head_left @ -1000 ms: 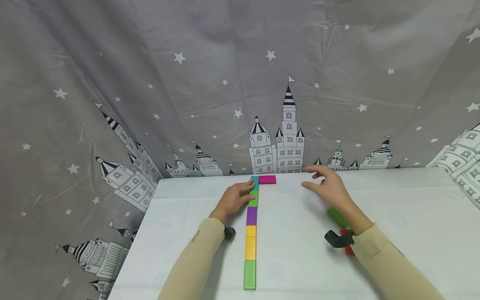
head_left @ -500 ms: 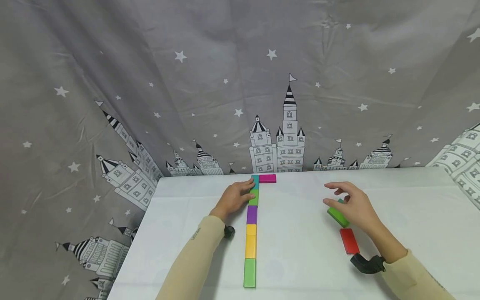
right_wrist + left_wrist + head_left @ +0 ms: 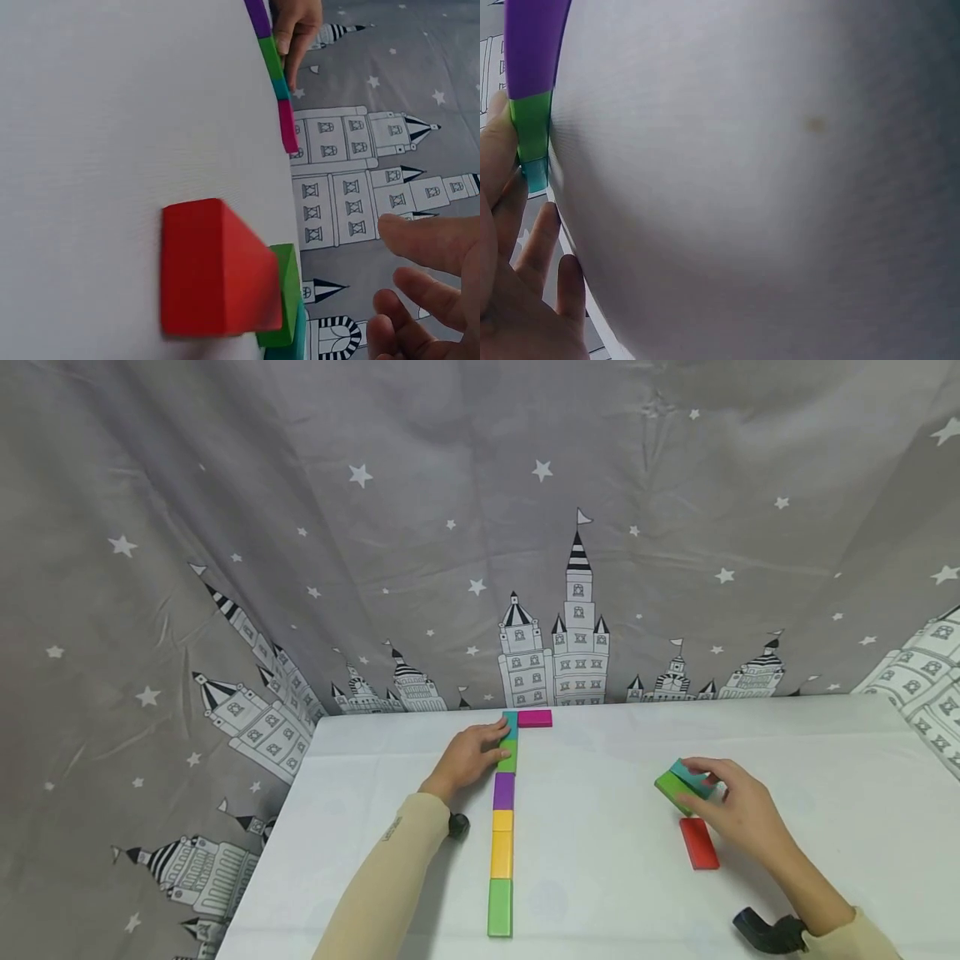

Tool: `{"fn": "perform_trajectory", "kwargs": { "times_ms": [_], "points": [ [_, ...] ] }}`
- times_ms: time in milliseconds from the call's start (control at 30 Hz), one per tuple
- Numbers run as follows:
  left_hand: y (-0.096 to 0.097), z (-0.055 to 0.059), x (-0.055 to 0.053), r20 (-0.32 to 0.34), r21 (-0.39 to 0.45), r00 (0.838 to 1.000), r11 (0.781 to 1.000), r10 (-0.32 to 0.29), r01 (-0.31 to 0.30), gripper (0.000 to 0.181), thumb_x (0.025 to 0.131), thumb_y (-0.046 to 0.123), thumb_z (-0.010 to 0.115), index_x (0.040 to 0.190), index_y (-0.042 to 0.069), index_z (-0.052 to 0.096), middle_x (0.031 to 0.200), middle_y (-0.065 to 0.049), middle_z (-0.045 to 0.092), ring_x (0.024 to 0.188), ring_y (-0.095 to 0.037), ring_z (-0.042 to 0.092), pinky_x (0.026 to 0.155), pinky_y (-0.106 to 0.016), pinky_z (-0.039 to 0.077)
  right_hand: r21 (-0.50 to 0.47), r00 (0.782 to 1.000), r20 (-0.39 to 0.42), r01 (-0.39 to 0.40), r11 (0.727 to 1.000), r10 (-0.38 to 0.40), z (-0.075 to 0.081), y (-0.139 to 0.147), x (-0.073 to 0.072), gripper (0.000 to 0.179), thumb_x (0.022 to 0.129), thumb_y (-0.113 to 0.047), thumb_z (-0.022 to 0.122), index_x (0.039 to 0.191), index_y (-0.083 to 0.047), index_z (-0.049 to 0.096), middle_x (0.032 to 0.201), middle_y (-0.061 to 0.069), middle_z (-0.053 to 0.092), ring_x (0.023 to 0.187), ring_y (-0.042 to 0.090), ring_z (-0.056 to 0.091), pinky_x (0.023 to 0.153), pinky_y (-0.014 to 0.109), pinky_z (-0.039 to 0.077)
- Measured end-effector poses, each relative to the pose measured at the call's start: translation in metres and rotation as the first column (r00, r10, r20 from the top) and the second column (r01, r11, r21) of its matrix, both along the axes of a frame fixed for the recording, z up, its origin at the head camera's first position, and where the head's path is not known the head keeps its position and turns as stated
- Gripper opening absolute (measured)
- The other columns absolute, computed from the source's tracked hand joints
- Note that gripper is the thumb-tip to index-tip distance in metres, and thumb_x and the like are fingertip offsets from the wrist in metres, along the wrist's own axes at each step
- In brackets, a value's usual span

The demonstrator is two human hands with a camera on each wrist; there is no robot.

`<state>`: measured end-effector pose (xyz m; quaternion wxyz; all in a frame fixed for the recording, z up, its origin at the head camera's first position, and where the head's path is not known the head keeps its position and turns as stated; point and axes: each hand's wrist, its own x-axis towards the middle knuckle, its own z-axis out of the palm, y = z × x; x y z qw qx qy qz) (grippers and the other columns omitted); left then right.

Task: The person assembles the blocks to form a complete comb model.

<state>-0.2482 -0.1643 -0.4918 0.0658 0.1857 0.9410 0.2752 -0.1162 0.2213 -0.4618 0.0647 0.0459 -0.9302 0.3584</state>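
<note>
My left hand (image 3: 463, 762) rests at the far end of a row of blocks. Its fingertips touch the teal block (image 3: 512, 717) and the light green block (image 3: 507, 766). A magenta block (image 3: 535, 718) lies crosswise beside the teal one. At the right, my right hand (image 3: 742, 808) is over a green block (image 3: 670, 788) and a second teal block (image 3: 691, 776), thumb and fingers apart. In the right wrist view its fingers (image 3: 427, 240) look clear of both blocks. A red block (image 3: 699, 843) lies just nearer than this pair.
The row runs toward me through a purple block (image 3: 504, 791), yellow blocks (image 3: 502, 853) and a green block (image 3: 500, 907). All lie on a white tabletop (image 3: 592, 860). A grey curtain (image 3: 420, 527) printed with castles and stars hangs behind.
My right hand has moved right and toward me, from beyond the loose blocks to over the green and teal pair. The red block has come into full view. My left hand stays put.
</note>
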Motion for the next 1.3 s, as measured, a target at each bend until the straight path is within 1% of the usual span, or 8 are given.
{"fn": "perform_trajectory", "kwargs": {
  "times_ms": [167, 333, 400, 600, 700, 867, 1067, 1300],
  "points": [
    [0.001, -0.001, 0.000, -0.004, -0.018, 1.000, 1.000, 0.012, -0.012, 0.053, 0.096, 0.032, 0.068, 0.144, 0.014, 0.056, 0.155, 0.005, 0.044, 0.142, -0.028, 0.042, 0.121, -0.045, 0.030, 0.041, 0.997, 0.074, 0.018, 0.999, -0.021, -0.006, 0.006, 0.005, 0.052, 0.086, -0.024, 0.080, 0.127, 0.003, 0.063, 0.113, 0.019, 0.066, 0.096, 0.032, 0.059, 0.070, 0.038, 0.050],
    [0.001, -0.002, -0.001, -0.020, -0.013, 1.000, 1.000, 0.004, -0.004, 0.052, 0.096, 0.031, 0.068, 0.143, 0.013, 0.056, 0.154, 0.004, 0.045, 0.141, -0.028, 0.043, 0.121, -0.045, 0.030, 0.109, 0.989, 0.146, 0.015, 0.994, -0.030, -0.013, 0.006, 0.005, 0.051, 0.085, -0.022, 0.079, 0.125, 0.006, 0.064, 0.111, 0.021, 0.067, 0.098, 0.036, 0.060, 0.077, 0.052, 0.055],
    [0.000, -0.001, 0.000, -0.026, -0.006, 1.000, 1.000, -0.003, 0.003, 0.052, 0.096, 0.030, 0.068, 0.143, 0.012, 0.057, 0.154, 0.003, 0.046, 0.141, -0.029, 0.043, 0.120, -0.045, 0.031, 0.136, 0.988, 0.151, 0.008, 0.991, -0.029, -0.015, 0.005, 0.004, 0.049, 0.084, -0.021, 0.079, 0.122, 0.007, 0.065, 0.110, 0.023, 0.067, 0.096, 0.037, 0.061, 0.078, 0.056, 0.054],
    [0.000, -0.002, 0.000, -0.025, -0.001, 1.000, 1.000, -0.008, 0.008, 0.052, 0.096, 0.030, 0.069, 0.143, 0.011, 0.056, 0.154, 0.002, 0.046, 0.141, -0.030, 0.043, 0.120, -0.046, 0.030, 0.206, 0.987, 0.153, 0.009, 0.978, -0.041, -0.019, 0.001, 0.002, 0.044, 0.083, -0.021, 0.080, 0.116, 0.007, 0.069, 0.106, 0.026, 0.067, 0.088, 0.032, 0.060, 0.076, 0.055, 0.055],
    [0.000, -0.001, 0.001, -0.020, 0.000, 1.000, 1.000, -0.002, 0.002, 0.052, 0.096, 0.030, 0.069, 0.143, 0.012, 0.057, 0.154, 0.002, 0.046, 0.141, -0.029, 0.043, 0.121, -0.046, 0.030, 0.227, 0.988, 0.149, 0.017, 0.974, -0.052, -0.018, -0.001, 0.000, 0.043, 0.083, -0.021, 0.081, 0.114, 0.007, 0.070, 0.108, 0.028, 0.067, 0.092, 0.038, 0.062, 0.079, 0.058, 0.055],
    [0.000, 0.000, 0.001, -0.014, -0.005, 1.000, 1.000, -0.005, 0.005, 0.053, 0.096, 0.031, 0.069, 0.144, 0.012, 0.056, 0.155, 0.003, 0.045, 0.142, -0.029, 0.043, 0.121, -0.046, 0.030, 0.206, 0.990, 0.138, 0.009, 0.978, -0.038, -0.018, -0.004, -0.001, 0.038, 0.083, -0.017, 0.080, 0.113, 0.005, 0.072, 0.113, 0.031, 0.065, 0.104, 0.048, 0.060, 0.086, 0.065, 0.052],
    [0.000, 0.000, 0.001, -0.024, 0.007, 1.000, 1.000, -0.013, 0.013, 0.052, 0.096, 0.030, 0.068, 0.143, 0.011, 0.056, 0.154, 0.002, 0.046, 0.141, -0.030, 0.043, 0.120, -0.047, 0.031, 0.147, 0.992, 0.123, -0.035, 0.988, 0.016, -0.020, -0.004, -0.003, 0.034, 0.083, -0.012, 0.078, 0.114, 0.001, 0.073, 0.117, 0.029, 0.065, 0.109, 0.049, 0.057, 0.090, 0.067, 0.049],
    [-0.001, 0.000, 0.001, -0.022, 0.002, 1.000, 1.000, -0.012, 0.012, 0.053, 0.096, 0.030, 0.069, 0.144, 0.012, 0.056, 0.154, 0.004, 0.045, 0.141, -0.029, 0.043, 0.121, -0.045, 0.030, 0.164, 0.989, 0.147, -0.038, 0.986, 0.014, -0.019, -0.004, -0.006, 0.039, 0.083, -0.016, 0.080, 0.117, 0.002, 0.072, 0.119, 0.030, 0.065, 0.112, 0.051, 0.056, 0.092, 0.068, 0.048]
  ]
}}
